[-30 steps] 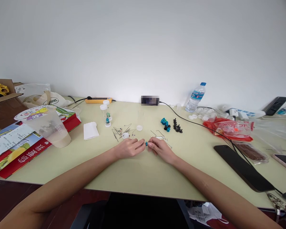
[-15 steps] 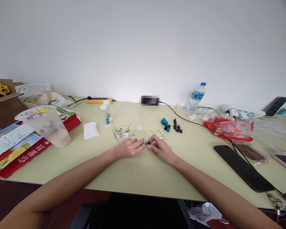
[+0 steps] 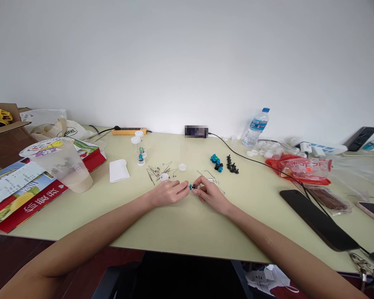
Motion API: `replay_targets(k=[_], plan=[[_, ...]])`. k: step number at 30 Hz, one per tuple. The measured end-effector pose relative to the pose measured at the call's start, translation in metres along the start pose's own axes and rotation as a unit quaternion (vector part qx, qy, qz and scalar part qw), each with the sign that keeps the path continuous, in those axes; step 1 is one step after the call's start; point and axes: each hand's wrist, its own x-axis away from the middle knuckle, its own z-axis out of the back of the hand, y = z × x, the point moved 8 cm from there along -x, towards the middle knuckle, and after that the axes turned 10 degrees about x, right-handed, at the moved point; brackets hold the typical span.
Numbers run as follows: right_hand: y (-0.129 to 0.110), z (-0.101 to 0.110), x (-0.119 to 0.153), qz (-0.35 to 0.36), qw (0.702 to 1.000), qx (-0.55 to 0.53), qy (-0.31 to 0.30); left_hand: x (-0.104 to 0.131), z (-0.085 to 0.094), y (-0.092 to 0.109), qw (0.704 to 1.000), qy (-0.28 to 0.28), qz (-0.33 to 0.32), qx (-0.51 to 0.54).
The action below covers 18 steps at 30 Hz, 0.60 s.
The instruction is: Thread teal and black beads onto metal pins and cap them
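Between my two hands, near the middle of the table, is a small blue and black piece (image 3: pixel 192 187). My right hand (image 3: pixel 209 194) pinches its black end between thumb and fingertip. My left hand (image 3: pixel 171 193) is closed, its fingertips at the blue end; whether they grip anything is too small to tell. Bent metal wires (image 3: pixel 212 179) lie just behind my right hand. A pile of blue pieces (image 3: pixel 216 162) and a pile of black pieces (image 3: pixel 232 165) rest further back. Thin pins (image 3: pixel 158 171) and a white cap (image 3: pixel 182 167) lie behind my left hand.
Clear tubes with white caps (image 3: pixel 139 151) and folded white paper (image 3: pixel 119 170) stand or lie at the left, beside a drink cup (image 3: pixel 65 168). A water bottle (image 3: pixel 256 128), a red package (image 3: pixel 302 168), a cable and a black power bank (image 3: pixel 318 219) are at the right.
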Motion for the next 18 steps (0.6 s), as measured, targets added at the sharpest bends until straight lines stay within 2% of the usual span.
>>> replay_targets(k=[7, 13, 18], plan=[[-0.0063, 0.0013, 0.0009, 0.022, 0.999, 0.024, -0.004, -0.0009, 0.0028, 0.0012, 1.000, 0.011, -0.005, 0.003], [0.0001, 0.0000, -0.0002, -0.001, 1.000, -0.001, -0.001, -0.0011, 0.0020, 0.0009, 1.000, 0.006, -0.005, 0.002], [-0.0015, 0.0003, -0.0001, 0.006, 1.000, 0.002, -0.002, -0.0013, 0.0021, 0.0015, 1.000, 0.008, -0.006, 0.001]])
